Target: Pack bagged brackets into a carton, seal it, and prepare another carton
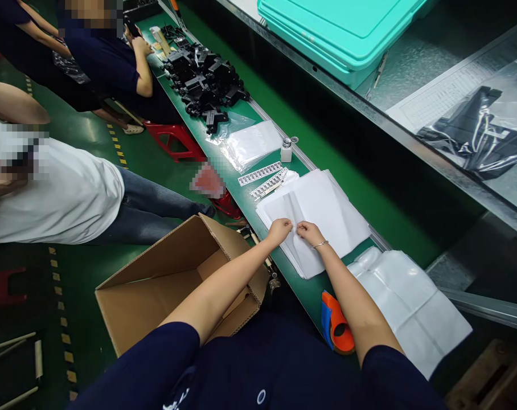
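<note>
A stack of thin white packing sheets or bags [339, 216] lies on the green worktop in front of me. My left hand [280, 231] pinches the topmost one near its creased middle, fingers pressed together. Close beside it, my right hand [310, 233], with a bracelet at the wrist, pinches the same white sheet. Only a small gap separates the two hands. Just beyond the stack are two label strips [261, 173] and a small white bottle [286, 151]. An orange and blue tape dispenser [337, 323] sits beside my right forearm.
An open cardboard box [151, 290] stands left of the worktop. More white sheeting [416, 307] lies at the right. Farther along are clear plastic bags [254, 142] and a heap of black parts [202, 77]. Co-workers are at the left; a teal bin [339, 28] rests on the shelf.
</note>
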Motion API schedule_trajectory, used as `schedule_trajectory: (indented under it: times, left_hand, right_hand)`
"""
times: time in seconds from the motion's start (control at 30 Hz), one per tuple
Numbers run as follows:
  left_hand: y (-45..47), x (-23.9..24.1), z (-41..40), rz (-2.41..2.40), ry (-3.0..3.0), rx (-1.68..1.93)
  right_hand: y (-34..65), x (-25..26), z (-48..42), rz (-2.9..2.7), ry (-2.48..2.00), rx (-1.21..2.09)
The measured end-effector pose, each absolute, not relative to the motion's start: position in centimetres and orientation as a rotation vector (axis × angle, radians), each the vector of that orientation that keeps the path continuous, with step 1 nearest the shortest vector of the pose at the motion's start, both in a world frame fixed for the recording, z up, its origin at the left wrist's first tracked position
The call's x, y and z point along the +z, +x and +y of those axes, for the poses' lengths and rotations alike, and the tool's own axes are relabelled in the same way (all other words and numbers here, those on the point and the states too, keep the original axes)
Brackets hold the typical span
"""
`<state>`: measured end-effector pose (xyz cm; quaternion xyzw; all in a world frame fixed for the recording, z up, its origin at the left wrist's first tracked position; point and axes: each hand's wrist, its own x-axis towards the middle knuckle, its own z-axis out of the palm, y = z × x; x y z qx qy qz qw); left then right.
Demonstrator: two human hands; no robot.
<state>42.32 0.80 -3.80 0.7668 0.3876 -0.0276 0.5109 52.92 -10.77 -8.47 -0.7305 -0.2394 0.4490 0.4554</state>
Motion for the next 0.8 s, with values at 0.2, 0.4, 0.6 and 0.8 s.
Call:
schedule_trajectory:
  times: [0.2,0.4,0.6,0.8]
  left_hand:
    - [42.0,-4.7,0.9,0.983,1.782,-0.117]
    - [41.3,-6.2,1.7,1.145,1.744,-0.217]
    - [40.4,-7.1,2.9,1.251,1.688,-0.241]
    - [41.3,-2.5,1.5,1.141,1.679,0.054]
  right_hand:
    - [53.1,-8.0,-10.9,-0.570,-1.768,1.123]
    - [53.8,-7.0,-11.3,-0.562,-1.755,1.082]
    - [55.4,-5.1,-12.2,-0.608,-1.799,1.016]
    - [56.5,-1.5,-13.1,-0.801,-1.930,0.873]
